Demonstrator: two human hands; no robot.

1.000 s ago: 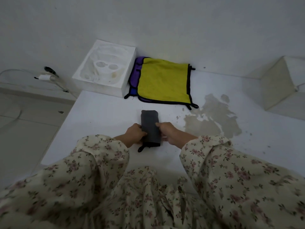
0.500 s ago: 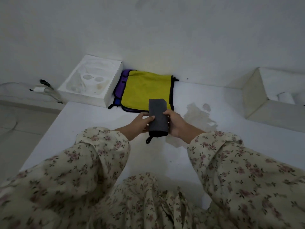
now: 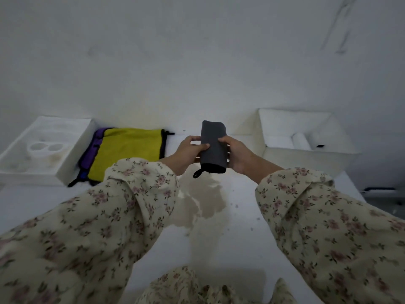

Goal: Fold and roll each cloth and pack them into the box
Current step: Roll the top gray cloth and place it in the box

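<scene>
Hands grip one rolled grey cloth (image 3: 213,147) from both sides, holding it in the air above the white table (image 3: 241,216). Left hand (image 3: 188,153): closed on the cloth's left edge, thumb across the front face. Right hand (image 3: 237,154): closed on the right edge, thumb on the front, fingers behind. The roll stands roughly upright, tilted slightly away from the camera. Its lower end has a black hem, and a small black loop (image 3: 198,173) hangs from the lower left corner. Both forearms wear floral sleeves (image 3: 131,205).

A yellow cloth (image 3: 127,154) lies flat at the far left of the table, on top of a purple cloth (image 3: 93,148) whose edge shows along its left side. Just beside these, further left, sits a white moulded foam tray (image 3: 43,148) with two round recesses. The open white box (image 3: 295,132) stands at the far right against the wall, well apart from the grey cloth; a white rolled item (image 3: 300,140) lies inside it. A brownish stain (image 3: 201,198) marks the table below the hands.
</scene>
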